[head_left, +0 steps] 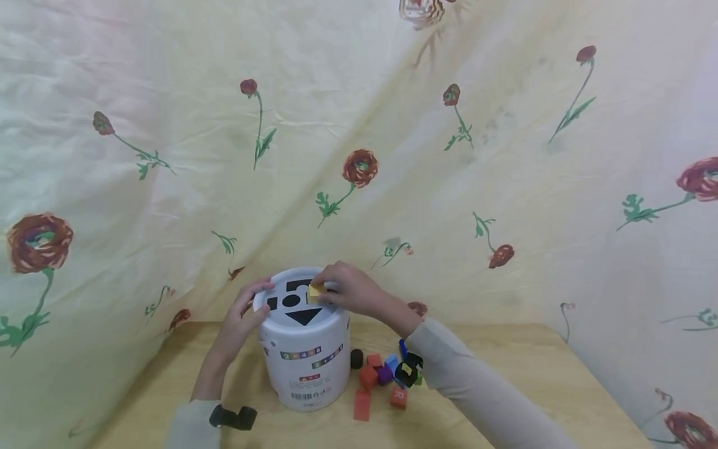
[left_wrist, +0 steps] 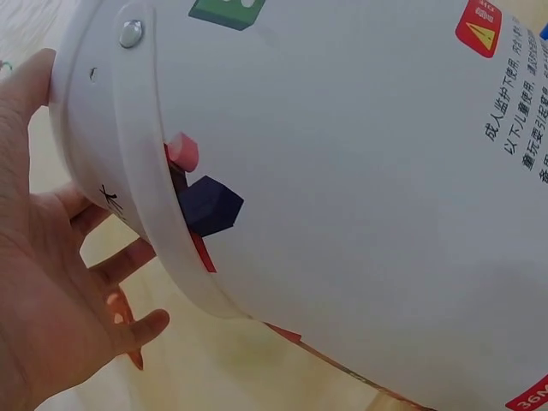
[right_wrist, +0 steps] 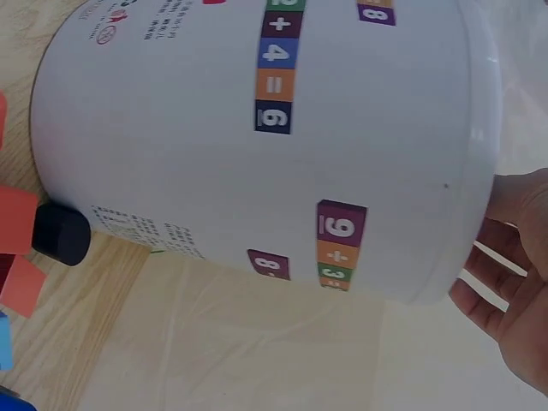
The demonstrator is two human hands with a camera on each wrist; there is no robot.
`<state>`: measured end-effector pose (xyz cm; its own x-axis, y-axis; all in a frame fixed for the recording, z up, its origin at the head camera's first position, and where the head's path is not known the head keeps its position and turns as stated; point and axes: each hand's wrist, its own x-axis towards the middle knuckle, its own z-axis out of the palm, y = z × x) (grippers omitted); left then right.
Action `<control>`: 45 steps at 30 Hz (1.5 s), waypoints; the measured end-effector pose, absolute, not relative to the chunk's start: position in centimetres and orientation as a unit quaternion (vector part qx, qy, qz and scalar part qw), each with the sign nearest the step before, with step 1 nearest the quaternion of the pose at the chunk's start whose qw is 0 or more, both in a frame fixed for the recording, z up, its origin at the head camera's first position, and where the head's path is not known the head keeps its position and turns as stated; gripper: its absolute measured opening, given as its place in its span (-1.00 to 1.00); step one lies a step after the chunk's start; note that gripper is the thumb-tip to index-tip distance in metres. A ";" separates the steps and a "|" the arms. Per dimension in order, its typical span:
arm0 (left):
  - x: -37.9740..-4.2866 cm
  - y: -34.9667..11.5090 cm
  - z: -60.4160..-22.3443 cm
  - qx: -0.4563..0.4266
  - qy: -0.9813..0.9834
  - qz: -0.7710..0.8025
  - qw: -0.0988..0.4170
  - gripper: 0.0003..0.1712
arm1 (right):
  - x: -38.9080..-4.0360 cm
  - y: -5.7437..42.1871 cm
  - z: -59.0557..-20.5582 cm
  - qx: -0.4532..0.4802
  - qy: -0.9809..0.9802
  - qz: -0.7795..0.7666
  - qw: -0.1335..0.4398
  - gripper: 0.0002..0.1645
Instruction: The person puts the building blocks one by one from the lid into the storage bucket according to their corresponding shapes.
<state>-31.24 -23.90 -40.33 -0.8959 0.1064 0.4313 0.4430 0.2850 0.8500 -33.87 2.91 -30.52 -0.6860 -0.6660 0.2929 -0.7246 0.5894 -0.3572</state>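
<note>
A white round bucket (head_left: pixel 305 368) stands upright, its white lid (head_left: pixel 273 317) cut with dark shaped holes, among them a circle and a triangle. My right hand (head_left: pixel 350 288) is over the lid's right side and pinches a small yellow block (head_left: pixel 315 292) between thumb and fingers, right at the holes. On the opposite side my left hand (head_left: pixel 245 310) rests on the lid's rim, thumb and fingers spread along it. In the left wrist view this hand (left_wrist: pixel 60 282) has its palm beside the lid edge, the little finger off it. The right wrist view hides the yellow block behind the bucket.
On the wooden table (head_left: pixel 482 368), right of the bucket, lie several blocks: a black cylinder (head_left: pixel 356 358), a red cube (head_left: pixel 368 378), a purple block (head_left: pixel 385 374) and a flat red block (head_left: pixel 361 405). Behind the table hangs a flowered cloth (head_left: pixel 303 206).
</note>
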 end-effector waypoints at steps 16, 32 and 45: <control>-31.2 -22.8 -40.6 -0.159 -0.775 -0.592 0.152 -0.48 | -34.1 3.0 -32.3 0.387 -0.888 0.221 0.111 -0.62; -31.1 -22.5 -40.9 -0.134 -0.766 -0.613 0.144 -0.48 | -33.8 3.0 -32.9 0.389 -0.884 0.223 0.131 -0.67; -31.4 -22.7 -40.9 -0.139 -0.765 -0.612 0.146 -0.49 | -33.4 6.2 -31.5 0.355 -0.882 0.267 0.157 -0.63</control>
